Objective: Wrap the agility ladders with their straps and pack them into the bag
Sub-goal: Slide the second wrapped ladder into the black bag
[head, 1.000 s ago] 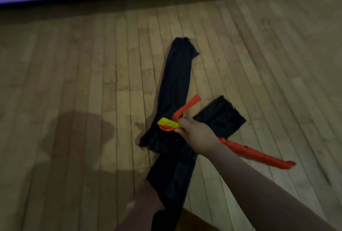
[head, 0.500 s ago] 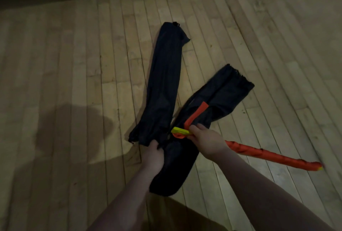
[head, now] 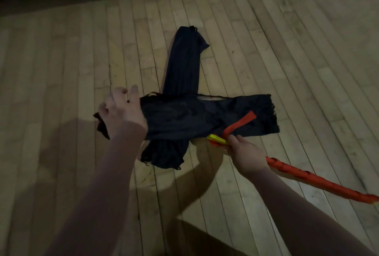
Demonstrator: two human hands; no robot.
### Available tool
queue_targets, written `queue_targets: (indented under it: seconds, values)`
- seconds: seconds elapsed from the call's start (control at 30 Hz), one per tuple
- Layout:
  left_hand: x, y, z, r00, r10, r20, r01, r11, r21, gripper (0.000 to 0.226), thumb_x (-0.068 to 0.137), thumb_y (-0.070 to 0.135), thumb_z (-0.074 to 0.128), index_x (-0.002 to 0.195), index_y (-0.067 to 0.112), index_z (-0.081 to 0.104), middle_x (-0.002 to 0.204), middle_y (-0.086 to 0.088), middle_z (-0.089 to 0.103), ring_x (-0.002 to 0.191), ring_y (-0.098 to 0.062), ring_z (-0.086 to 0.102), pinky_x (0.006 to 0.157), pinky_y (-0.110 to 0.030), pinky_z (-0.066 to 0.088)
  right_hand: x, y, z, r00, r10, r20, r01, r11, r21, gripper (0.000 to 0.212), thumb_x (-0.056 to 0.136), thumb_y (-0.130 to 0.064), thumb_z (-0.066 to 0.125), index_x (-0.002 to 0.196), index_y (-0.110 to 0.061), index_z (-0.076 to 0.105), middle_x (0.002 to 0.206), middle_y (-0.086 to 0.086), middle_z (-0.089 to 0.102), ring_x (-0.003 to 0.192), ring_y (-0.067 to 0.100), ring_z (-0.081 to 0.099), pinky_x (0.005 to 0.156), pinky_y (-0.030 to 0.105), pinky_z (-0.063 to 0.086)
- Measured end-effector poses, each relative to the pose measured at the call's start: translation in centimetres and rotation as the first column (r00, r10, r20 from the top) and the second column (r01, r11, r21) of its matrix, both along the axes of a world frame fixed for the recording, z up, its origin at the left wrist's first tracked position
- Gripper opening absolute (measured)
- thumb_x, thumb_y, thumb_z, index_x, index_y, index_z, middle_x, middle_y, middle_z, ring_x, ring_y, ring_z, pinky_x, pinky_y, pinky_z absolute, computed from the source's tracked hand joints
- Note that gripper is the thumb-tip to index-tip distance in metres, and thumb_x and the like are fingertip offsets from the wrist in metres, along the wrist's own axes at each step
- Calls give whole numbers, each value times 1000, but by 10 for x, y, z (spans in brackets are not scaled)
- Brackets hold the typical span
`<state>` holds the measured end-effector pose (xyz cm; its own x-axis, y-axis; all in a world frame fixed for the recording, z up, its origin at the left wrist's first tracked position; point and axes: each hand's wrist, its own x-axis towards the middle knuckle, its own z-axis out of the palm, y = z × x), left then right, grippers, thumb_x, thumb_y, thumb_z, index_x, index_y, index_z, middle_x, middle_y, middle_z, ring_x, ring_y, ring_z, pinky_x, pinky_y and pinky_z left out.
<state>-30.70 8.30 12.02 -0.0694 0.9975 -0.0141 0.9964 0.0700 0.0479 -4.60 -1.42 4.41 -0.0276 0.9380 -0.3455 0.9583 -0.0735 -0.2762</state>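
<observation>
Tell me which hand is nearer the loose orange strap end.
Right. The right hand grips the ladder bundle just below the strap end; the left hand holds the black bag at its opposite end, far to the left.

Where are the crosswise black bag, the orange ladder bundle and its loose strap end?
crosswise black bag (head: 184, 116), head view, middle of its fabric.
orange ladder bundle (head: 320, 181), head view, midway along the wrapping.
loose strap end (head: 244, 121), head view, flat tail near its tip.

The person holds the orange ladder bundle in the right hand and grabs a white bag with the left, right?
No, the bag is black, not white; the head view shows it. The left hand does grip it, and the right hand holds the orange ladder bundle.
</observation>
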Motion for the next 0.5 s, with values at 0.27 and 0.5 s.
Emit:
queue_targets:
  seconds: [0.27,0.5]
  values:
    - [42,-17,-87,946,-294,140,325,865,-383,70,95,10,41,151,24,1,159,-1,1,129,-31,33,99,-42,40,-1,5,-6,1000,12,-23,-13,999,-49,23,100,-34,35,120,-24,43,104,0,53,89,23,59,64,31,38]
    - [39,-19,-110,804,-593,46,577,759,-301,40,92,6,43,130,15,54,112,-10,50,103,-28,49,73,-35,41,5,12,-10,1000,3,-19,-3,1000,-18,19,99,-34,39,112,-21,45,104,2,53,89,26,58,62,32,36]
